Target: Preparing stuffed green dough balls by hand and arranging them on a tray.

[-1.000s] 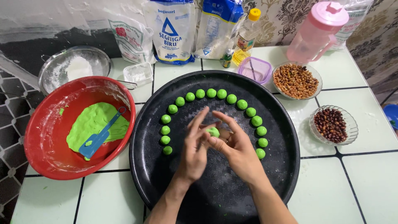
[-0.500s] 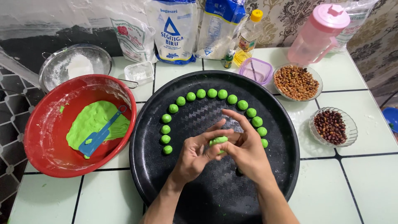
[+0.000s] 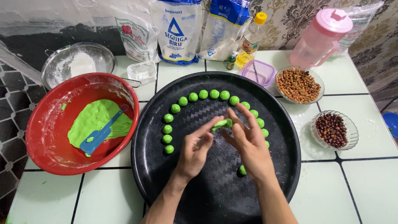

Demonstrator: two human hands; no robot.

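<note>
Over the big round black tray (image 3: 174, 182), my left hand (image 3: 195, 151) and my right hand (image 3: 248, 143) pinch a small flattened piece of green dough (image 3: 222, 123) between their fingertips. Several green dough balls (image 3: 203, 94) lie in an arc along the tray's far side, from the left (image 3: 168, 149) round to the right, where my right hand hides some. One ball (image 3: 243, 170) shows under my right wrist. The red bowl (image 3: 45, 124) at the left holds a slab of green dough (image 3: 93, 120) with a blue scraper (image 3: 101, 135) on it.
Behind the tray stand flour bags (image 3: 178, 29), an oil bottle (image 3: 251, 37), a pink jug (image 3: 321, 39), a small purple tub (image 3: 258, 72) and a clear square tub (image 3: 141, 71). A metal sieve with white flour (image 3: 78, 64) is far left. Bowls of peanuts (image 3: 298, 85) and dark beans (image 3: 333, 129) sit right.
The dough piece went from a ball between my palms to a flattened piece pinched at my fingertips. Both hands rose slightly toward the tray's middle.
</note>
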